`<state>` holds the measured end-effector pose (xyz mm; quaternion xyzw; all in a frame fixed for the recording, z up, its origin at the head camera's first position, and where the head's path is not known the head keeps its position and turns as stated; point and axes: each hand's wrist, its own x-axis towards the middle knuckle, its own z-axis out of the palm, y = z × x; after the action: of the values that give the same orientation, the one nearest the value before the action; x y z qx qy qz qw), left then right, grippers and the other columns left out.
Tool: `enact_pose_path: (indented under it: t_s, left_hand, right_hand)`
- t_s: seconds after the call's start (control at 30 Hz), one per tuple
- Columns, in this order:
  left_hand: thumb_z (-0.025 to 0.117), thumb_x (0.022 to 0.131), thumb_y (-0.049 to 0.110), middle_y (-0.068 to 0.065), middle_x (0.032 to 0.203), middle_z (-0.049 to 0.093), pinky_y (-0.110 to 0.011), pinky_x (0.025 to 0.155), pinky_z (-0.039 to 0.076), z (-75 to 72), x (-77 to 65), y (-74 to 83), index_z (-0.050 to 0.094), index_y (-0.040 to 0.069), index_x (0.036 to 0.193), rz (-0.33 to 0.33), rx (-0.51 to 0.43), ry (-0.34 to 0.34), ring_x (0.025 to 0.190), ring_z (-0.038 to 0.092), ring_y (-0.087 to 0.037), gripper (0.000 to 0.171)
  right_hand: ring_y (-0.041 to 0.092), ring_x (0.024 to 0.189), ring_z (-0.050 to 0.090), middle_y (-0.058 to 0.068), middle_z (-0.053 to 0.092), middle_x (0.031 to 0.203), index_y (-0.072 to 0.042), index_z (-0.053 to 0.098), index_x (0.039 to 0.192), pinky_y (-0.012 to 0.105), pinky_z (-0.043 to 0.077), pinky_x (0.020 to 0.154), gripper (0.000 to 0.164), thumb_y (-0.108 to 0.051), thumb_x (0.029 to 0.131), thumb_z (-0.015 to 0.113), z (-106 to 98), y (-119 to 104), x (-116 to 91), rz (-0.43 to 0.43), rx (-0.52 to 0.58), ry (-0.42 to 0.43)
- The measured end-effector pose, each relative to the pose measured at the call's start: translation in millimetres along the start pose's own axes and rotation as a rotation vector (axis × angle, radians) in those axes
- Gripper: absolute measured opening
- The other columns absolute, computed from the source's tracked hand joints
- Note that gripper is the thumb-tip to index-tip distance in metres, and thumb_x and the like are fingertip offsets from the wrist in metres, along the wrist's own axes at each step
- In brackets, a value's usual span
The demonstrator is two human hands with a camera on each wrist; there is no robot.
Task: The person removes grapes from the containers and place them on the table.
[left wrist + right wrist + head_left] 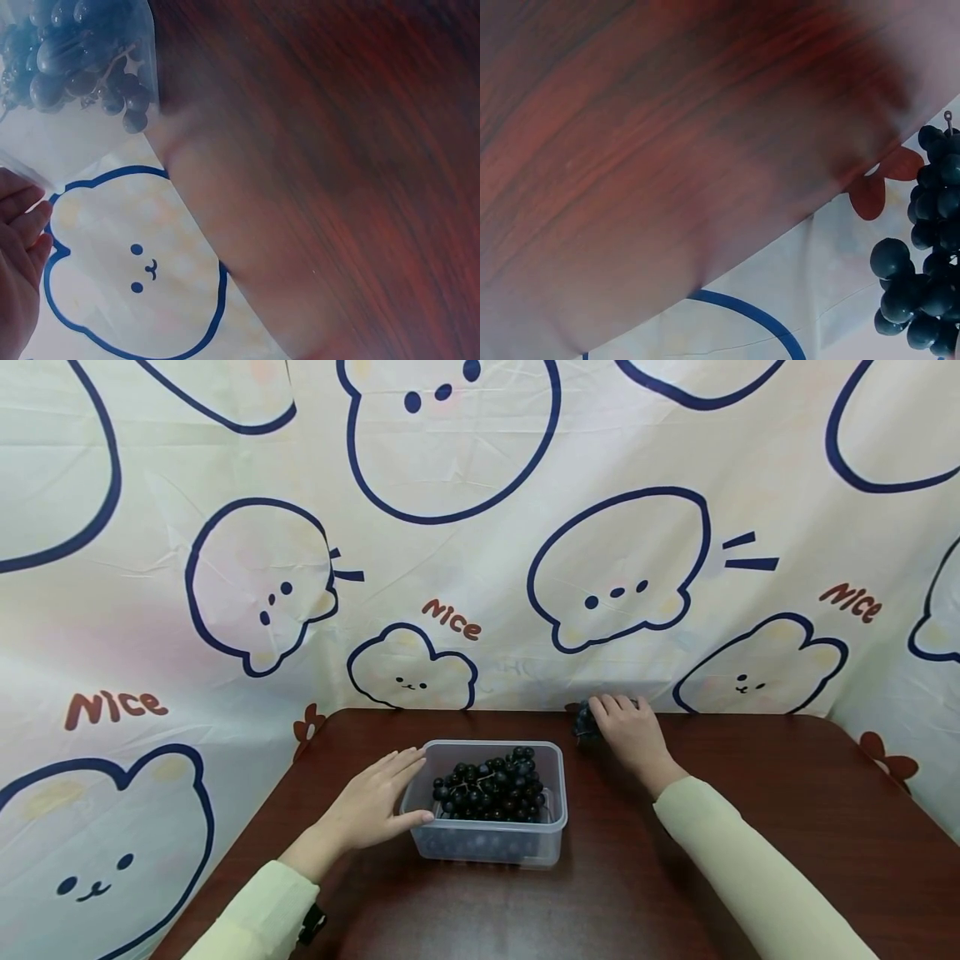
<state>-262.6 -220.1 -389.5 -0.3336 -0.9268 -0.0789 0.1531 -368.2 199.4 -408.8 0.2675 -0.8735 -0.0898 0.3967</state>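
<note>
A clear plastic tub (491, 843) stands on the table with a bunch of dark grapes (491, 792) inside. My left hand (375, 800) rests along the tub's left side, fingers extended by the back corner and thumb at the front rim. Through the tub wall, the grapes (75, 64) show in the left wrist view. Near the table's back edge, my right hand (633, 735) grips a second bunch of dark grapes (585, 724). That bunch (922, 292) appears at the right edge of the right wrist view, a small ring-ended stem at its top; the fingers are mostly hidden there.
The dark brown wooden table (480, 910) ends at a pale curtain (420, 577) printed with cartoon bears, which hangs behind and along the sides. Bare wood separates the tub from the right arm's sleeve (750, 860).
</note>
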Motion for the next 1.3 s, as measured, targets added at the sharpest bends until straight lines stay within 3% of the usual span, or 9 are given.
enact_pose_path:
  t_s: [0.33,0.67,0.97,1.3]
  left_hand:
    - [0.058,0.089,0.059,-0.015,0.147,0.044,-0.048,0.11,0.031,1.4,0.1,-0.3,0.05,-0.002,0.139,0.02,0.012,0.011,0.137,0.037,-0.029,0.08]
    - [0.057,0.089,0.06,-0.015,0.147,0.044,-0.047,0.111,0.031,0.8,-0.1,0.0,0.051,-0.002,0.138,0.023,0.018,0.015,0.137,0.038,-0.029,0.08]
    - [0.057,0.089,0.06,-0.014,0.147,0.044,-0.048,0.11,0.031,1.6,-0.6,-0.2,0.051,-0.002,0.138,0.021,0.014,0.015,0.137,0.038,-0.029,0.08]
    - [0.059,0.089,0.058,-0.014,0.147,0.044,-0.048,0.109,0.032,2.6,-0.5,-1.7,0.051,-0.002,0.138,0.023,0.02,0.022,0.137,0.039,-0.029,0.078]
  right_hand:
    - [0.033,0.084,0.065,0.016,0.067,0.101,0.001,0.061,0.112,0.05,0.052,0.064,0.025,0.001,0.087,0.066,6.2,-1.8,-5.7,0.049,-0.024,-0.006]
    - [0.034,0.086,0.063,0.018,0.064,0.101,0.003,0.056,0.116,0.051,0.051,0.062,0.028,-0.003,0.09,0.065,-1.8,-1.5,-11.0,0.164,0.04,-0.178]
    - [0.034,0.081,0.06,0.017,0.061,0.097,0.005,0.052,0.114,0.045,0.047,0.049,0.026,-0.003,0.092,0.062,-2.1,1.3,-17.2,0.25,0.119,-0.325]
    - [0.032,0.073,0.059,0.016,0.062,0.092,0.004,0.051,0.11,0.042,0.046,0.046,0.024,-0.004,0.091,0.063,-1.0,3.5,-21.1,0.269,0.147,-0.403]
